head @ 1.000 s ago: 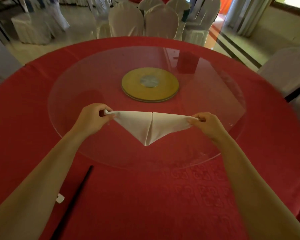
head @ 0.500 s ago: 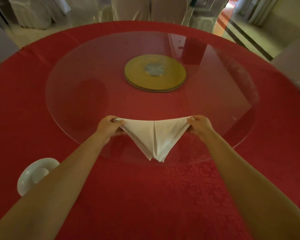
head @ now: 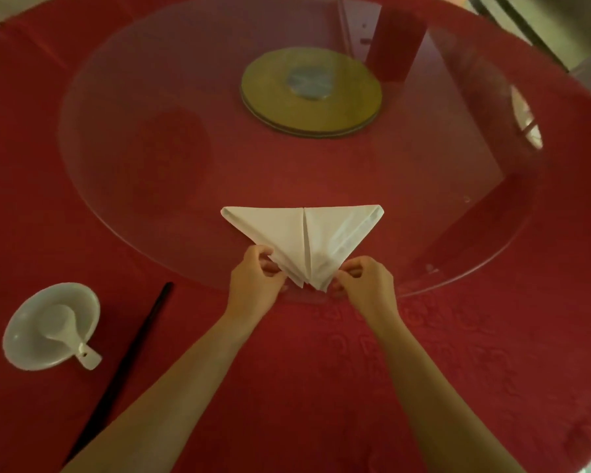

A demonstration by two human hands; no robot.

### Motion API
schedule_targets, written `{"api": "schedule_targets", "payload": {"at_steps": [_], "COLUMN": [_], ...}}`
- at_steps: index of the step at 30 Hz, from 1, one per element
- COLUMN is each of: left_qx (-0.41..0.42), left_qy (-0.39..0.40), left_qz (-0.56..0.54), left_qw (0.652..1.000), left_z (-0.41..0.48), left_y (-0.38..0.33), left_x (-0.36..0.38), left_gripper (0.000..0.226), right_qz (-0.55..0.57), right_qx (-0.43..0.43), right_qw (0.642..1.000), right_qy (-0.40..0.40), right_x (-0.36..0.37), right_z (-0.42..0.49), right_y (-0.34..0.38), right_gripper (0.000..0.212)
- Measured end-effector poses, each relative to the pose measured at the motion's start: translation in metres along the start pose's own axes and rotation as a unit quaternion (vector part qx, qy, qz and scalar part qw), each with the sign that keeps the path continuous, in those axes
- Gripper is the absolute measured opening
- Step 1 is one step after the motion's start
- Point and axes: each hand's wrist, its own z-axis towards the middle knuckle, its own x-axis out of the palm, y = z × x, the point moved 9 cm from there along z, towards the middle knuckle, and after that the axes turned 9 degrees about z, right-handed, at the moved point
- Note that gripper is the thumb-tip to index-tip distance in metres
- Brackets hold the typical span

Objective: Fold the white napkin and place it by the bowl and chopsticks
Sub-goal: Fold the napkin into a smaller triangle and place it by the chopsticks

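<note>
The white napkin (head: 304, 235) lies folded into a triangle on the near edge of the glass turntable, its point toward me and a crease down the middle. My left hand (head: 255, 285) pinches the layers on the left of that near point. My right hand (head: 365, 285) pinches them on the right. A white bowl (head: 28, 332) with a white spoon (head: 65, 331) in it stands at the lower left on the red cloth. Black chopsticks (head: 133, 349) lie just right of the bowl, running diagonally.
The round glass turntable (head: 151, 97) covers the middle of the red table (head: 458, 370), with a gold disc base (head: 311, 97) at its centre. Its near rim passes under my hands. Floor shows at the top right.
Both hands let go of the napkin's two upper corners and moved down to its near point. The napkin now lies flat on the glass. The view tilted down, showing the bowl and chopsticks.
</note>
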Motion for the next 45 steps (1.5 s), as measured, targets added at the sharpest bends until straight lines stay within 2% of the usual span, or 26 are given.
{"api": "schedule_targets", "payload": {"at_steps": [3, 8, 12, 15, 19, 23, 27, 31, 38, 40, 42, 45], "left_qx": [0.024, 0.044, 0.164, 0.247, 0.313, 0.34, 0.36, 0.364, 0.344, 0.349, 0.362, 0.374], "left_qy": [0.018, 0.014, -0.029, -0.04, 0.0, 0.025, 0.01, -0.014, 0.005, 0.011, 0.016, 0.012], "left_qz": [0.031, 0.059, 0.16, 0.242, 0.292, 0.308, 0.311, 0.275, 0.259, 0.272, 0.281, 0.287], "left_qw": [0.999, 0.997, 0.973, 0.938, 0.904, 0.888, 0.879, 0.89, 0.902, 0.897, 0.888, 0.882], "left_z": [-0.001, -0.003, -0.011, -0.014, -0.012, -0.008, -0.006, -0.011, -0.016, -0.017, -0.019, -0.02], "left_y": [-0.008, -0.01, -0.031, -0.045, -0.049, -0.046, -0.051, -0.058, -0.04, -0.037, -0.037, -0.037], "left_x": [0.014, 0.017, 0.01, 0.015, 0.027, 0.027, 0.023, 0.018, 0.021, 0.024, 0.027, 0.029], "left_gripper": [0.039, 0.031, 0.023, 0.019, 0.019, 0.023, 0.015, 0.007, 0.006, 0.006, 0.011, 0.018], "right_qz": [-0.008, 0.009, 0.004, -0.074, -0.184, -0.168, -0.153, -0.129, -0.133, -0.121, -0.123, -0.167], "right_qx": [-0.002, -0.016, -0.034, -0.109, -0.236, -0.282, -0.309, -0.32, -0.337, -0.325, -0.276, -0.215], "right_qw": [1.0, 1.0, 0.999, 0.991, 0.954, 0.942, 0.934, 0.933, 0.931, 0.934, 0.942, 0.95], "right_qy": [0.009, -0.018, -0.022, -0.006, -0.012, -0.069, -0.096, -0.106, -0.045, -0.088, -0.145, -0.155], "right_x": [0.012, 0.023, 0.02, 0.023, 0.033, 0.03, 0.035, 0.04, 0.029, -0.003, -0.039, -0.065], "right_z": [-0.006, -0.01, -0.015, -0.021, -0.035, -0.044, -0.047, -0.05, -0.067, -0.054, -0.022, 0.04], "right_y": [0.001, 0.005, 0.006, 0.015, 0.024, 0.024, 0.025, 0.024, 0.008, 0.003, 0.002, 0.011], "right_gripper": [0.015, 0.013, 0.014, 0.019, 0.021, 0.009, 0.007, 0.004, 0.026, 0.025, 0.023, 0.03]}}
